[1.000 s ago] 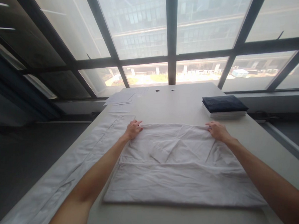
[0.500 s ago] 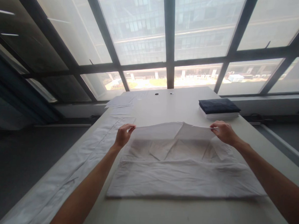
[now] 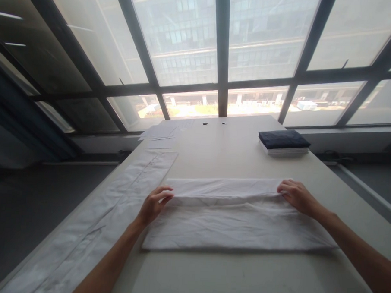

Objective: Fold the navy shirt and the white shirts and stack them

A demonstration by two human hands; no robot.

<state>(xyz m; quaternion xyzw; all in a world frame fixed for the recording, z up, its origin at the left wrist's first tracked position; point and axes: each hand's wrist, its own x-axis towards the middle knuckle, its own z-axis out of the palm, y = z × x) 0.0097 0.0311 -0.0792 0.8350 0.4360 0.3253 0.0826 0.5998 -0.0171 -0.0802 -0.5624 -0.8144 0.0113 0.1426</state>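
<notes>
I see the white cloth [image 3: 237, 231] folded wide on the near half of the table [image 3: 222, 277], its far part turned over toward me, edge running btwn the two hands. My L hand [image 3: 154, 204] pinches that edge at its L end, thumb against fingers; my R hand [image 3: 297, 196] pinches the R end, fingers curled over. Just L of the cloth I've a long white garment [image 3: 115, 203] lying flat; beyond it, some papers [image 3: 160, 132]. Far R: dark folded cloth [image 3: 283, 139] atop a white stack [image 3: 287, 152]. Windows [image 3: 190, 42] behind, w/ dark frames.
</notes>
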